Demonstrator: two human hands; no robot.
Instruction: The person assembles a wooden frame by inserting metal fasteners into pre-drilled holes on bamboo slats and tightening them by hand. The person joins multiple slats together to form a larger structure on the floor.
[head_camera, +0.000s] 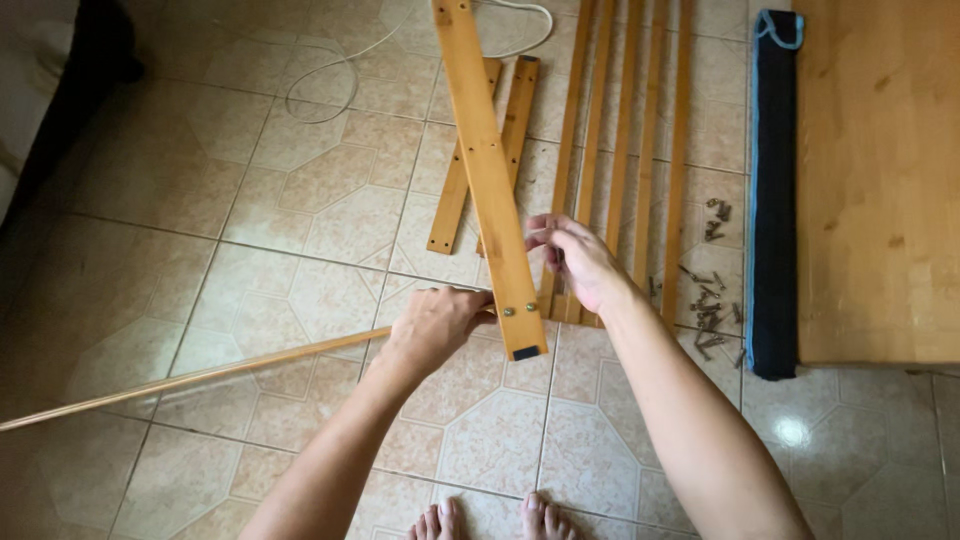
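Now | left hand (437, 325) grip closed on thin slat (200, 375) | right hand (578, 258) pinching wooden board (490, 170) edge

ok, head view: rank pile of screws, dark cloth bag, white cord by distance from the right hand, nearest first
From the right hand:
1. pile of screws, on the tiles just to its right.
2. dark cloth bag, farther right, lying along the wooden panel's edge.
3. white cord, far up-left near the top of the view.

place: home floor | cues: beige tiled floor (250, 230), bare feet (490, 520) (wooden furniture parts (620, 150) spread around)
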